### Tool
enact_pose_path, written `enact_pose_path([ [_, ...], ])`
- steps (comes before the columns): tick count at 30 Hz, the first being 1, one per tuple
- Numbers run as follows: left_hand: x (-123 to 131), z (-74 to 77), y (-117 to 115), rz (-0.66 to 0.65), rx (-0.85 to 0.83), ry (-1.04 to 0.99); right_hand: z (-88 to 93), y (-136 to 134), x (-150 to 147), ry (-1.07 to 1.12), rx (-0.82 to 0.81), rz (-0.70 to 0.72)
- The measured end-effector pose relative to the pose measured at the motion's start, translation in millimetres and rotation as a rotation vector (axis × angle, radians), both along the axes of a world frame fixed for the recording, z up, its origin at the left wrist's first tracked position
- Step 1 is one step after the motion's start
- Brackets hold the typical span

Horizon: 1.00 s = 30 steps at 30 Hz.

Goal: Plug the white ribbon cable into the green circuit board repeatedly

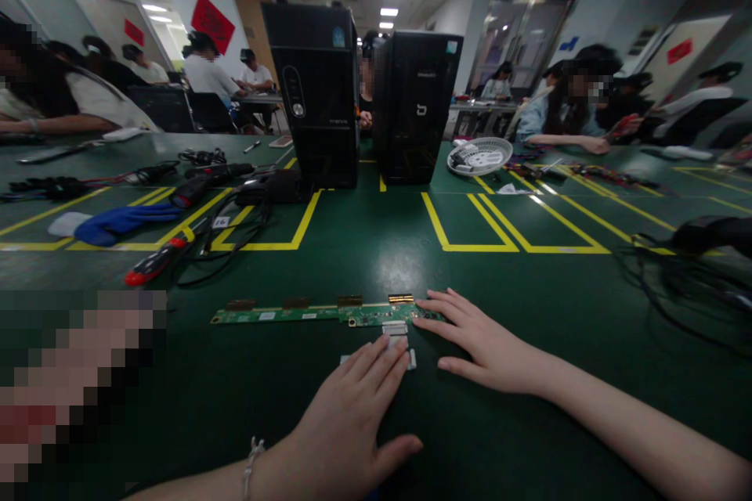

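Note:
A long, narrow green circuit board (320, 316) lies across the green tabletop, with copper-coloured flex tabs along its far edge. My left hand (352, 399) lies flat with its fingers stretched forward and thumb apart. Its fingertips rest on a whitish flat piece, seemingly a ribbon cable (395, 329), at the board's near edge; much of that piece is hidden under the fingers. With fingers spread, my right hand (479, 340) touches the right end of the board, which its fingertips partly cover. Neither hand is closed around anything.
Two black computer towers (314, 94) (417, 106) stand ahead. Leftward lie a red-black screwdriver (156, 261), a blue glove (126, 223) and black cables. A white basket (480, 155) sits back right, more cables (693, 282) at far right. Several people sit around; a blurred-out patch covers the left.

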<state>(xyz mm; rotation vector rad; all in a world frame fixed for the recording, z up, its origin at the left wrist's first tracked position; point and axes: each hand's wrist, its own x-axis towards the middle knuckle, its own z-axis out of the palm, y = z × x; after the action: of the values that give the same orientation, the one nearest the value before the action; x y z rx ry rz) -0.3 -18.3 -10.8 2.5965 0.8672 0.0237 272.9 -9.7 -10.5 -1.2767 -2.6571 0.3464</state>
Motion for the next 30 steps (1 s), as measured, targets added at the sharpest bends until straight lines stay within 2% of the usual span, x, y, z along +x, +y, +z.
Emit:
enact_pose_path([
  [8, -2.7, -5.1, -0.4, -0.002, 0.033, -0.059, 0.7, -1.4, -2.1, 0.029, -0.009, -0.007],
  [15, -1.2, -2.3, 0.3, -0.002, 0.009, 0.008, 2.2, -2.7, -4.8, 0.001, -0.027, -0.027],
  [30, 2.1, -0.1, -2.6, 0.055, -0.004, -0.025, -2.1, 0.1, -1.9, 0.001, -0.013, -0.013],
])
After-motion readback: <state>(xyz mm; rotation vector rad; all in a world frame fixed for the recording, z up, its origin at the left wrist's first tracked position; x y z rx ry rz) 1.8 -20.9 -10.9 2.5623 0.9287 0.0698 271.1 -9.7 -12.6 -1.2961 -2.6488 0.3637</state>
